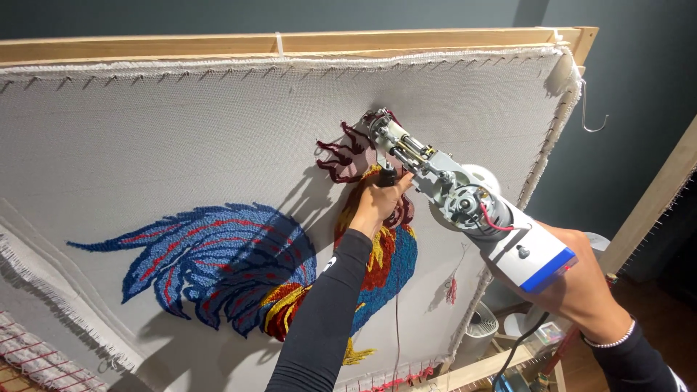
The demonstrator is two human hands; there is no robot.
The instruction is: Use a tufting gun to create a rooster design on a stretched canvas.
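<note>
Tufting gun against rooster cloth

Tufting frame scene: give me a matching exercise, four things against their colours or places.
Things:
1. tail
2. comb
3. hook
4. left hand

Descriptions:
A. dark red yarn
B. on the gun's front black grip
C. blue with red streaks
D. metal, hanging at the frame's right corner

Pairs: 1-C, 2-A, 3-D, 4-B

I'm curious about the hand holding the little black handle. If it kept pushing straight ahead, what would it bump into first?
The left hand points at the stretched cloth, so it would probably meet the woolly rooster picture first, near its dark red comb. Depth is hard to judge, but the cloth looks very close.
</note>
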